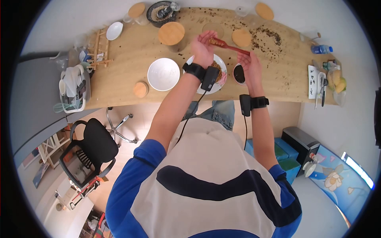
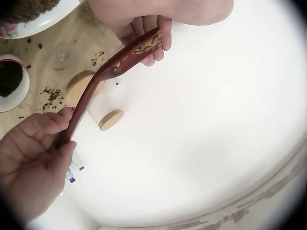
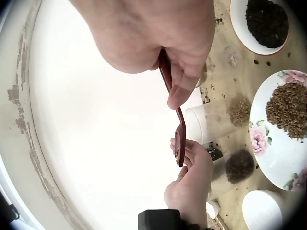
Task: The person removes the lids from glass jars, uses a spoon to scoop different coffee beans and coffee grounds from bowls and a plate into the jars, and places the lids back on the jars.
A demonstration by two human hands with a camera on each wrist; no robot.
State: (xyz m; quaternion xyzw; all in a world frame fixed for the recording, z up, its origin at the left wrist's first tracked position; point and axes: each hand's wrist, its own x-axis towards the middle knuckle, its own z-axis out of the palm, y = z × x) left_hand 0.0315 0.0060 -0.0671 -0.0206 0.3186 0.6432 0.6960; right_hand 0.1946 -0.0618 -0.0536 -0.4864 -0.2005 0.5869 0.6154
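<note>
A dark red scoop (image 1: 226, 45) with tan grains in its bowl is held above the table. The right hand (image 1: 251, 69) grips the handle, fingers and thumb around it, also plain in the left wrist view (image 2: 36, 160). At the scoop's bowl end, the left hand (image 1: 203, 49) lies with loosely bent fingers behind and under it, seen too in the right wrist view (image 3: 192, 170). Below the hands stand a floral plate (image 3: 266, 158) bearing brown grains and a small red-rimmed bowl (image 2: 21, 98) of dark material.
A white bowl (image 1: 163, 74) and a wooden-lidded jar (image 1: 172, 33) are left of the plate; a dark mortar (image 1: 152, 18) stands at the back. Dark crumbs (image 1: 274, 37) are scattered on the right. Utensils on a white board (image 1: 312, 81) and a blue-capped bottle (image 1: 320, 49) lie far right.
</note>
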